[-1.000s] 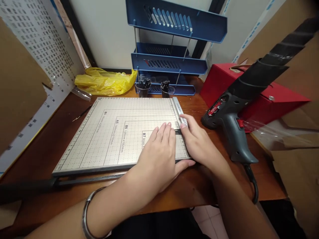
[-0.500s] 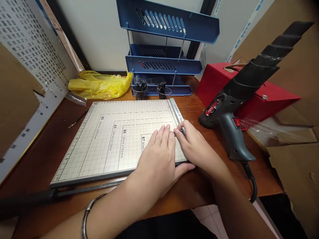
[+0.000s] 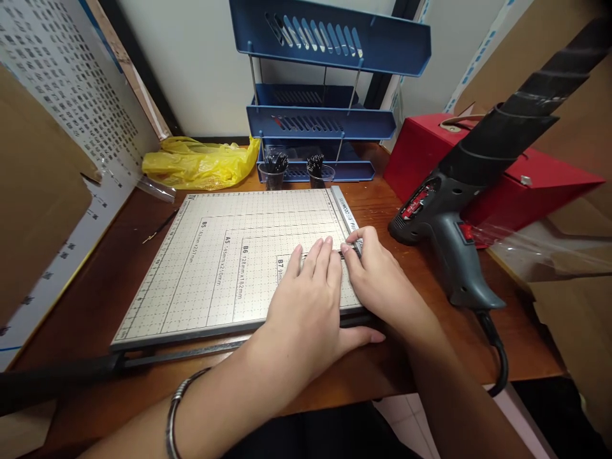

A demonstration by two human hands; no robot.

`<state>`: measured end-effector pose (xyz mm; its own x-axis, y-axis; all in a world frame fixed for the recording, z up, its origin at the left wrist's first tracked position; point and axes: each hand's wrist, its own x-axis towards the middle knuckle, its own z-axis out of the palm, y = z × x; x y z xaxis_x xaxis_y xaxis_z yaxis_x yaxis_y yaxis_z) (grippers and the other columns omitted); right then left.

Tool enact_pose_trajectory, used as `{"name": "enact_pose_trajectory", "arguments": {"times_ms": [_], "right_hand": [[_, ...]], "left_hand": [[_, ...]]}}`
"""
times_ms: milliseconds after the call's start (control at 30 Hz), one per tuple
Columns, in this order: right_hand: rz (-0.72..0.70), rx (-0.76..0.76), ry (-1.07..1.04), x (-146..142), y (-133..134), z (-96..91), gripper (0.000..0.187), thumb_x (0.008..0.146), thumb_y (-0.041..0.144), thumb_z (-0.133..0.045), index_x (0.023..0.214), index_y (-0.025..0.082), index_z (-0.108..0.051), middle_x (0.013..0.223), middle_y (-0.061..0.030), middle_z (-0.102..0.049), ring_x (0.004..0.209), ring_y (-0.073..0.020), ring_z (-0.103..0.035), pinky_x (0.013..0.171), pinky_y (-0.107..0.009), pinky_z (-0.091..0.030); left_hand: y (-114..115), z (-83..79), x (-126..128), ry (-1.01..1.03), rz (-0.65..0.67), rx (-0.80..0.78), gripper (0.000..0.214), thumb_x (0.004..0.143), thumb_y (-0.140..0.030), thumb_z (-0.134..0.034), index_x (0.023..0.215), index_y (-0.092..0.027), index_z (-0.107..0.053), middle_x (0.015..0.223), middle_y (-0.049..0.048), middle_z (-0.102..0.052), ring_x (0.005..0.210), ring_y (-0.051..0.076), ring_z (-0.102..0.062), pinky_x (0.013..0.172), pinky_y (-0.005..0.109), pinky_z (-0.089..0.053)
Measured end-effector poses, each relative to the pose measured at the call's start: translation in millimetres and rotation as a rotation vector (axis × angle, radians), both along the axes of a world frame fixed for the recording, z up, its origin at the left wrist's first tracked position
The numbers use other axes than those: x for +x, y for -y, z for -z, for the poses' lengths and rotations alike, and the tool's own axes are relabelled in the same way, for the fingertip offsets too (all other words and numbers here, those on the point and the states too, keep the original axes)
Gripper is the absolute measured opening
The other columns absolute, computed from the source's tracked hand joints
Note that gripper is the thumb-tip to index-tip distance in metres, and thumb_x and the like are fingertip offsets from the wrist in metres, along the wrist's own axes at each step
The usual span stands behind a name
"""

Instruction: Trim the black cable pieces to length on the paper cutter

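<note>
Head view: the left hand (image 3: 306,306) lies flat on the cutting board (image 3: 215,268) near its right edge, fingers stretched out and holding nothing. The right hand (image 3: 377,280) has its fingertips on the side rail (image 3: 345,213), at a small dark piece (image 3: 342,253). Whether the hand grasps the piece cannot be told. A heat gun (image 3: 454,255) lies just to the right.

matt metal cutter board (image 3: 215,268), glossy wooden desk (image 3: 119,242)

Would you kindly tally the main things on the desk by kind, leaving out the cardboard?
Blue trays: 3
Cups: 2
Yellow bag: 1
Red box: 1
Heat gun: 1
Cutter: 1
Total: 9
</note>
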<state>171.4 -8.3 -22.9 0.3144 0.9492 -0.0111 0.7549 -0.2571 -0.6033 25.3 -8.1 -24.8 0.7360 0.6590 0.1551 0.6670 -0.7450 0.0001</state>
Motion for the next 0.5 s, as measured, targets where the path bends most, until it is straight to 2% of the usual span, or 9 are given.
{"name": "enact_pose_trajectory", "arguments": {"times_ms": [100,267,400,500], "right_hand": [[-0.002,-0.001,-0.03,0.8,-0.5,-0.5,0.019,0.097,0.04,-0.038,0.106,0.024,-0.045,0.111,-0.0129,-0.065,0.103,-0.0322,-0.063,0.084,-0.046,-0.046],[-0.022,0.041,-0.079,3.4,-0.8,3.1,0.022,0.097,0.04,-0.041,0.111,0.024,-0.042,0.115,-0.0124,-0.064,0.105,-0.0315,-0.063,0.087,-0.047,-0.046],[-0.031,0.051,-0.076,4.1,-0.5,5.6,0.023,0.097,0.041,-0.04,0.113,0.024,-0.043,0.118,-0.0131,-0.064,0.107,-0.0323,-0.063,0.088,-0.047,-0.047],[-0.023,0.033,-0.081,3.6,-0.5,4.7,0.024,0.097,0.041,-0.038,0.113,0.024,-0.042,0.117,-0.0143,-0.065,0.109,-0.0339,-0.063,0.088,-0.049,-0.047]], "left_hand": [[1.1,-2.5,-0.7,-0.008,-0.015,-0.002,0.116,0.084,-0.09,-0.033,0.154,0.003,-0.037,0.16,0.029,-0.033,0.152,0.04,-0.03,0.123,0.06,-0.024],[5.0,-6.5,-0.5,-0.037,-0.087,0.003,0.119,0.079,-0.094,-0.035,0.154,-0.001,-0.04,0.156,0.037,-0.034,0.15,0.048,-0.031,0.118,0.073,-0.019],[6.6,-7.9,-0.2,-0.026,-0.114,0.018,0.114,0.081,-0.092,-0.035,0.155,-0.006,-0.04,0.158,0.0338,-0.033,0.149,0.049,-0.032,0.112,0.08,-0.022],[9.4,-8.4,0.3,0.01,-0.096,0.04,0.103,0.089,-0.086,-0.031,0.156,-0.008,-0.038,0.159,0.0283,-0.035,0.15,0.046,-0.033,0.112,0.081,-0.021]]}}
